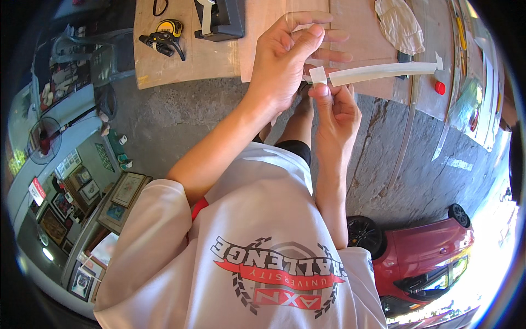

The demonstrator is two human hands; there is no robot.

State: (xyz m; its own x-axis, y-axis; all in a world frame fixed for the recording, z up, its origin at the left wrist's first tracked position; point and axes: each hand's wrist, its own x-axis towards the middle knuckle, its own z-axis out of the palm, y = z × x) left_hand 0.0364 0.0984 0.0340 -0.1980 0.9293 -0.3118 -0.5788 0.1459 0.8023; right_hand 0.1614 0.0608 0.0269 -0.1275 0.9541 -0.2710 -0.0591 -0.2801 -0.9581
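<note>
My right hand (338, 112) pinches a small white piece of tape (318, 75) between thumb and fingers. From beside those fingertips a long cream-white strip (383, 72) reaches right over the table edge, its far end bent up. Whether the hand also grips this strip cannot be made out. Just above and to the left, my left hand (293, 57) has its fingers apart and slightly smeared by motion, with nothing visible in them. Both hands are over the near edge of a wooden table (219, 60).
On the table are a grey tape dispenser (222, 24), a yellow-black tape measure (170, 27) and a crumpled cream cloth (400, 26). A red cap (440, 88) lies at right. Clear strips (404, 145) overhang the edge. A red car (422, 257) stands behind, right.
</note>
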